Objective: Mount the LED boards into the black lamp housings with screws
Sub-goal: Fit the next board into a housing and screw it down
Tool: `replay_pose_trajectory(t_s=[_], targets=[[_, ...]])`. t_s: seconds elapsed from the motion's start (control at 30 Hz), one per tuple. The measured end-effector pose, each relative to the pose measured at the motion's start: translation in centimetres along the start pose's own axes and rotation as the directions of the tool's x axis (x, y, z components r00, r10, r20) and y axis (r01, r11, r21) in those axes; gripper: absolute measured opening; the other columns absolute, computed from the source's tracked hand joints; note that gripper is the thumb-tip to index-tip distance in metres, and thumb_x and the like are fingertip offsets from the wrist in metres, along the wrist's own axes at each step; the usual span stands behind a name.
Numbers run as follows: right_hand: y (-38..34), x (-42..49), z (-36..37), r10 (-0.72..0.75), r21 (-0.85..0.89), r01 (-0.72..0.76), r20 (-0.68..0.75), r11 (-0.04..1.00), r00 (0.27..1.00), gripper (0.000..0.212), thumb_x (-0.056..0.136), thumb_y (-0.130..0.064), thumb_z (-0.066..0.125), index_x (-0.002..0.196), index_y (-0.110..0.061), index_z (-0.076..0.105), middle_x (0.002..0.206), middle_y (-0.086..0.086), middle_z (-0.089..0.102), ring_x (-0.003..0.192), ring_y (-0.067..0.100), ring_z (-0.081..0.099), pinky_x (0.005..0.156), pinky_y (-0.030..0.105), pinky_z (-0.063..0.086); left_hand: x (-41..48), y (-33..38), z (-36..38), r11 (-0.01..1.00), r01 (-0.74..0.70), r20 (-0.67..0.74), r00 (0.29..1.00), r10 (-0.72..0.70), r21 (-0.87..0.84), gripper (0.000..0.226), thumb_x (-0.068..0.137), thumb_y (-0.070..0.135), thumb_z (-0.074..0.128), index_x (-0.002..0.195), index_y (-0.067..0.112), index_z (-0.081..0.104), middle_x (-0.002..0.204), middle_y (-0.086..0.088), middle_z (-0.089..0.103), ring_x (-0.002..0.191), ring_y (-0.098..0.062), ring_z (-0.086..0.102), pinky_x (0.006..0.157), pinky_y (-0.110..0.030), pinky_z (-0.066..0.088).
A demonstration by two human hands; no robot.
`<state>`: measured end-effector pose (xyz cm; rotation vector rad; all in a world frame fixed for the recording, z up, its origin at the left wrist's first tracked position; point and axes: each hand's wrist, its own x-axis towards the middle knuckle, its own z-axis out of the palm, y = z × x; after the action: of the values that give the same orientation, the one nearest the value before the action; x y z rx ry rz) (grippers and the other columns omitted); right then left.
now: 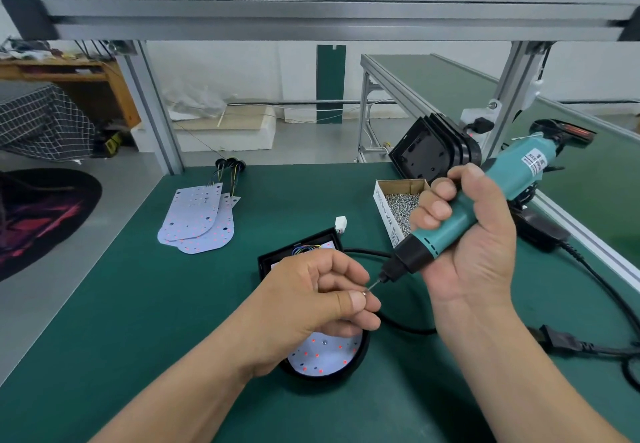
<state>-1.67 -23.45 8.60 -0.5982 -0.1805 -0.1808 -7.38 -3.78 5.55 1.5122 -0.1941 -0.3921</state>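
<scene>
A black lamp housing (360,356) lies on the green mat with a white LED board (325,352) seated in it; one screw shows in the board. My left hand (311,307) hovers over the housing and pinches a small screw (364,292) between thumb and forefinger. My right hand (464,235) grips a teal electric screwdriver (460,214), tilted down-left, and its bit tip meets the screw. Most of the housing is hidden under my left hand.
An open cardboard box of screws (398,207) stands behind the screwdriver. Spare LED boards (201,221) with wires lie at the back left. Stacked black housings (433,152) lean at the back right. The screwdriver's black cable (588,345) runs along the right of the green table (138,304).
</scene>
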Motion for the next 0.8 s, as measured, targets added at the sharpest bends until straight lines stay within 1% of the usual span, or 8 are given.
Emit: replay_pose_trajectory(t_s=[0.17, 0.3, 0.37, 0.47, 0.57, 0.67, 0.8], targets=[[0.0, 0.0, 0.0, -0.027, -0.036, 0.028, 0.015, 0.999, 1.0, 0.013, 0.104, -0.019, 0.057, 0.09, -0.016, 0.058, 0.077, -0.001, 0.054, 0.058, 0.009, 0.047, 0.054, 0.021, 0.043, 0.0, 0.1, 0.3, 1.0, -0.005, -0.066, 0.998, 0.005, -0.001, 0.015, 0.098, -0.002, 0.069, 0.111, 0.006, 0.067, 0.101, -0.014, 0.08, 0.092, -0.032, 0.08, 0.074, -0.029, 0.062], [0.1, 0.0, 0.2, -0.065, -0.097, 0.068, 0.029, 0.993, 0.997, 0.013, 0.102, -0.023, 0.063, 0.094, -0.017, 0.055, 0.078, -0.001, 0.054, 0.06, 0.01, 0.049, 0.056, 0.023, 0.044, 0.2, -0.2, 0.6, 0.998, -0.051, -0.15, 0.987, 0.056, 0.037, 0.014, 0.096, -0.004, 0.07, 0.106, 0.007, 0.068, 0.097, -0.013, 0.08, 0.089, -0.028, 0.081, 0.074, -0.03, 0.064], [0.3, -0.1, 0.3, -0.085, -0.125, 0.087, 0.016, 0.988, 0.996, 0.016, 0.102, -0.027, 0.066, 0.095, -0.017, 0.054, 0.08, -0.001, 0.054, 0.062, 0.011, 0.05, 0.058, 0.024, 0.045, 0.2, -0.1, 0.7, 0.994, -0.069, -0.19, 0.978, 0.085, 0.089, 0.014, 0.095, -0.001, 0.073, 0.103, 0.01, 0.069, 0.092, -0.01, 0.08, 0.085, -0.026, 0.081, 0.069, -0.029, 0.062], [0.7, -0.2, 0.4, -0.09, -0.122, 0.088, -0.012, 0.989, 0.996, 0.018, 0.103, -0.031, 0.066, 0.096, -0.018, 0.056, 0.082, 0.0, 0.055, 0.065, 0.012, 0.05, 0.062, 0.025, 0.046, 0.2, 0.0, 0.6, 0.976, -0.103, -0.247, 0.957, 0.15, 0.191, 0.015, 0.091, 0.004, 0.078, 0.095, 0.016, 0.072, 0.083, -0.006, 0.079, 0.077, -0.022, 0.079, 0.058, -0.023, 0.053], [1.0, -0.3, 0.4, -0.082, -0.115, 0.077, -0.038, 0.99, 0.996, 0.02, 0.103, -0.033, 0.067, 0.097, -0.017, 0.055, 0.084, 0.0, 0.056, 0.066, 0.012, 0.05, 0.063, 0.025, 0.047, 0.2, 0.0, 0.4, 0.968, -0.119, -0.262, 0.949, 0.176, 0.219, 0.02, 0.091, 0.006, 0.08, 0.09, 0.024, 0.074, 0.082, -0.004, 0.079, 0.077, -0.021, 0.079, 0.059, -0.019, 0.052], [1.1, -0.1, 0.3, -0.078, -0.109, 0.072, -0.05, 0.991, 0.996, 0.021, 0.102, -0.034, 0.069, 0.098, -0.017, 0.056, 0.084, 0.0, 0.056, 0.066, 0.012, 0.051, 0.063, 0.025, 0.047, 0.2, -0.2, 0.4, 0.969, -0.128, -0.264, 0.947, 0.182, 0.211, 0.016, 0.091, 0.008, 0.079, 0.095, 0.023, 0.074, 0.088, -0.004, 0.081, 0.081, -0.02, 0.08, 0.062, -0.017, 0.052], [1.2, 0.1, 0.0, -0.051, -0.062, 0.045, -0.102, 0.997, 0.993, 0.021, 0.101, -0.034, 0.071, 0.099, -0.016, 0.059, 0.083, 0.0, 0.057, 0.066, 0.012, 0.052, 0.064, 0.025, 0.048, 0.4, -0.5, 0.4, 0.967, -0.124, -0.271, 0.945, 0.184, 0.224, 0.02, 0.094, 0.001, 0.074, 0.103, 0.019, 0.074, 0.09, 0.0, 0.082, 0.085, -0.017, 0.08, 0.066, -0.013, 0.052]])
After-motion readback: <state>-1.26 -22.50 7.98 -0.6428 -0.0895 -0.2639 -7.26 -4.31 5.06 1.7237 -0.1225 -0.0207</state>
